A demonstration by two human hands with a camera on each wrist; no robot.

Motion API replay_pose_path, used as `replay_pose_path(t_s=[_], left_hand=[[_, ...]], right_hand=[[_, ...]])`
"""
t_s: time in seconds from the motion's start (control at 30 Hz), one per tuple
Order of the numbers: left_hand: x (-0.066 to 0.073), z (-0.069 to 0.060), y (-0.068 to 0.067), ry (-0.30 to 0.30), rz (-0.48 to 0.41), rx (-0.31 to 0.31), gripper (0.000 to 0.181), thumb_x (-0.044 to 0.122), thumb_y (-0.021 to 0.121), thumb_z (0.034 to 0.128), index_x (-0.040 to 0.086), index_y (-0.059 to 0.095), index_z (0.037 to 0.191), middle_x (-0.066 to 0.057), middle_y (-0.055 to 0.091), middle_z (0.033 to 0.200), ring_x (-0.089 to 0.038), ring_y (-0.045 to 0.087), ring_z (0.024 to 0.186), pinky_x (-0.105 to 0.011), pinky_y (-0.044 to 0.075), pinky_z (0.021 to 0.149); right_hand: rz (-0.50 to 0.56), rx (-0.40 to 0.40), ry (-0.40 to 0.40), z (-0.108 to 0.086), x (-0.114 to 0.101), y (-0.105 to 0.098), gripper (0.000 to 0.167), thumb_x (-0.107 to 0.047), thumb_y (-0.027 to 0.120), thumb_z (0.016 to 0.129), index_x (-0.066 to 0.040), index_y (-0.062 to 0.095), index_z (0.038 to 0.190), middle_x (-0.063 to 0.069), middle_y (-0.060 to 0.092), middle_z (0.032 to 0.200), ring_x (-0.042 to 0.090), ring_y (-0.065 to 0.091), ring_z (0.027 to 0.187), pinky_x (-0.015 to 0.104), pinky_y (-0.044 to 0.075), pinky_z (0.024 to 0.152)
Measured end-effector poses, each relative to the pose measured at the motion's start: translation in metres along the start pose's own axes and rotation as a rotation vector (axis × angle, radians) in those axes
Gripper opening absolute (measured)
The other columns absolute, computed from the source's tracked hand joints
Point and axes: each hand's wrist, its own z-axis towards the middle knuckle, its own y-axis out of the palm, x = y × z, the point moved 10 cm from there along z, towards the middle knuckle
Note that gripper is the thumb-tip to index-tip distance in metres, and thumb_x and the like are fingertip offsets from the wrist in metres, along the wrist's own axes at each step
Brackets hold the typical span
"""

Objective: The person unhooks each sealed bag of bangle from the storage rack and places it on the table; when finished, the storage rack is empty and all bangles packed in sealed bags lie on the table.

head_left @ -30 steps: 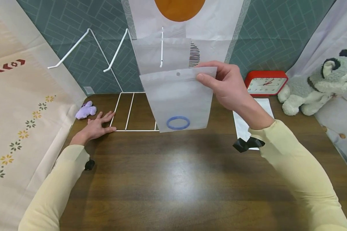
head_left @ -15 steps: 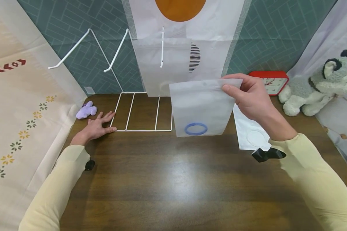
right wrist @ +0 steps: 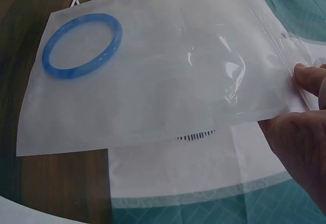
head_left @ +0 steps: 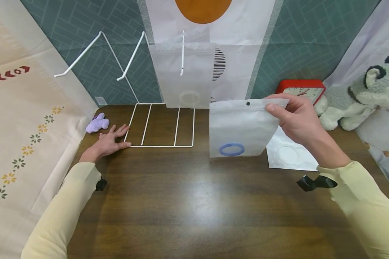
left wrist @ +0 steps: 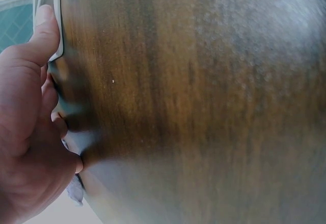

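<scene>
Two pale yellow sleeves (head_left: 61, 208) are stretched toward the white wire rack (head_left: 160, 146) over one brown table (head_left: 194, 205). The rack's base is touched at its left end by the left hand (head_left: 107, 145), laid with its fingers spread and loose. To the right of the rack, one frosted bag (head_left: 244, 124) is held up by the right hand (head_left: 299, 120), its top right corner pinched between thumb and fingers; one blue ring (right wrist: 71, 73) is contained near its bottom. Farther right of the rack, a second bag (head_left: 273, 151) is laid flat, with one pale ring (head_left: 288, 163) shown in it. One purple plush toy (head_left: 98, 123) is set near the rack's left side. Well right of the rack, one red clock (head_left: 299, 84) and one grey-and-white plush animal (head_left: 360, 97) are placed. On the rack, three hook arms (head_left: 183, 54) are counted; a third bag (head_left: 171, 79) is hung at the rightmost.
</scene>
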Motion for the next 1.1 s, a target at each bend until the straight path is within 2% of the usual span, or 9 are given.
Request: replay_pose_path(t_s=[0.2, 0.4, 0.7, 1.1], left_hand=[[-0.001, -0.001, 0.001, -0.002, 0.001, 0.003, 0.085, 0.042, 0.064, 0.097, 0.007, 0.018, 0.159, -0.02, 0.01, 0.164, -0.05, -0.005, 0.146, -0.08, -0.006, 0.1], [-0.001, -0.001, 0.001, -0.005, -0.004, 0.006, 0.085, 0.042, 0.065, 0.0969, 0.007, 0.019, 0.16, -0.019, 0.011, 0.164, -0.05, -0.005, 0.147, -0.08, -0.006, 0.101], [-0.001, -0.001, 0.001, 0.002, -0.009, 0.01, 0.086, 0.042, 0.064, 0.0969, 0.007, 0.018, 0.16, -0.02, 0.011, 0.164, -0.049, -0.005, 0.147, -0.08, -0.006, 0.101], [-0.001, 0.001, 0.001, 0.004, -0.012, 0.007, 0.085, 0.042, 0.064, 0.0973, 0.008, 0.018, 0.16, -0.018, 0.01, 0.165, -0.048, -0.006, 0.147, -0.079, -0.007, 0.101]], right_hand=[[0.045, -0.004, 0.026, 0.001, 0.01, -0.005, 0.027, 0.017, 0.053, 0.095, 0.007, 0.072, 0.111, 0.01, 0.072, 0.098, 0.021, 0.068, 0.089, 0.029, 0.055, 0.075], [0.007, 0.014, 0.082, 0.009, 0.022, -0.02, 0.024, 0.009, 0.059, 0.096, 0.002, 0.073, 0.113, 0.008, 0.07, 0.103, 0.02, 0.066, 0.094, 0.027, 0.054, 0.078], [0.01, 0.026, 0.046, 0.032, 0.033, -0.039, 0.023, 0.009, 0.059, 0.096, 0.004, 0.073, 0.114, 0.009, 0.067, 0.106, 0.02, 0.064, 0.096, 0.026, 0.054, 0.077], [-0.132, 0.131, 0.129, 0.05, 0.058, -0.06, 0.02, -0.004, 0.068, 0.094, -0.005, 0.076, 0.112, 0.005, 0.065, 0.111, 0.019, 0.06, 0.1, 0.023, 0.055, 0.076]])
